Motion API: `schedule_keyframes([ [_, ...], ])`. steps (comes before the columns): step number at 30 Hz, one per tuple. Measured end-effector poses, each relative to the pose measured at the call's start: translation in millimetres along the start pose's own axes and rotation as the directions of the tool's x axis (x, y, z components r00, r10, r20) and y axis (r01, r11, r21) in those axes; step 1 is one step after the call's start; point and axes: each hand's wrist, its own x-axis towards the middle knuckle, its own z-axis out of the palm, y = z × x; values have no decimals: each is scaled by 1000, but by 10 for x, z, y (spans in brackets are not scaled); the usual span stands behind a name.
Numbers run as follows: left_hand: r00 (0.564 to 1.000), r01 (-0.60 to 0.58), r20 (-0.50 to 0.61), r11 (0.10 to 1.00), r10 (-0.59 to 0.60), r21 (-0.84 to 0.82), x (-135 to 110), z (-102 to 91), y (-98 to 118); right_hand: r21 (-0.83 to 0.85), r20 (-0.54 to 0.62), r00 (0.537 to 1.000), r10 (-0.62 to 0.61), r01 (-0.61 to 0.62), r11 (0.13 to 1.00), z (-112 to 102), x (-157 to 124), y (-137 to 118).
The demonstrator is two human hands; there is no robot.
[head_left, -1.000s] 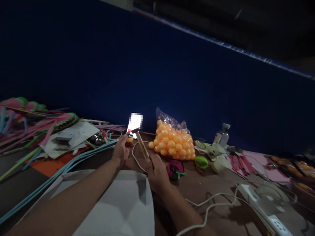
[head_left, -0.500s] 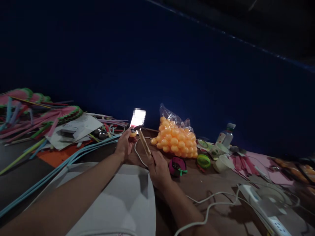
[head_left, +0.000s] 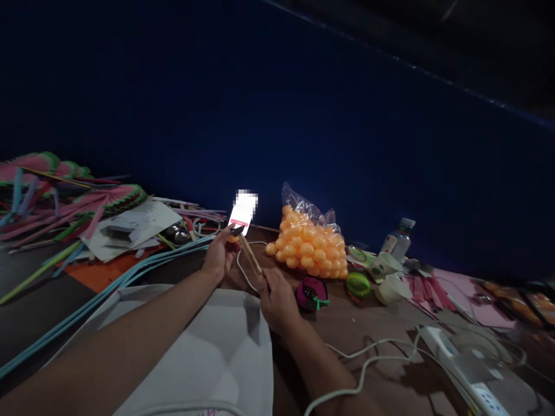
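My left hand (head_left: pixel 218 254) is closed round a small orange ball (head_left: pixel 233 238), most of which the fingers and a dark tool head hide. In my right hand (head_left: pixel 277 297) is a wooden-handled tool (head_left: pixel 250 254), gripped near the lower end of its pale handle. Its dark head lies over the ball at my left fingertips; whether it touches cannot be made out. Just beyond, a lit phone (head_left: pixel 240 216) leans upright with a bright screen. A clear bag of orange balls (head_left: pixel 312 242) stands to the right of the phone.
Pipe cleaners (head_left: pixel 56 214) and papers (head_left: pixel 134 228) crowd the left. A white bag (head_left: pixel 199 352) lies in front of me. Rightward are a purple round object (head_left: pixel 310 293), a green round object (head_left: pixel 358 285), cups (head_left: pixel 392 289), a bottle (head_left: pixel 399 238), cables and a power strip (head_left: pixel 463 370).
The tool's dark head has come down and slightly left, onto or close over the ball. My right hand has shifted a little left; my left hand stays nearly in place.
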Motion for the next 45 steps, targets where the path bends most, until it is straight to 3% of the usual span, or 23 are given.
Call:
schedule_keyframes([
  [4, 1000, 2, -30, 1000, -2, 8, -6, 14, 9, 21, -54, 998, -8, 9, 1000, -9, -2, -1],
  [17, 1000, 29, 3, 999, -29, -24, 19, -22, -11, 2, -18, 1000, 1, -1, 1000, -7, 1, -2],
  [23, 992, 129, -6, 990, -130, -49, -24, 35, 51, 79, -139, 990, 8, 4, 997, -44, 1, 4],
  [28, 968, 247, -9, 963, -249, -105, -47, 46, 102, 116, -91, 993, 77, -66, 991, -11, -5, 27],
  [35, 966, 255, -7, 959, -257, -123, -50, 56, 123, 196, -72, 955, 287, -268, 943, 80, 12, 150],
  [45, 974, 222, -17, 968, -225, -114, -60, 81, 125, 144, -52, 965, 257, -247, 958, 81, 1, 175],
])
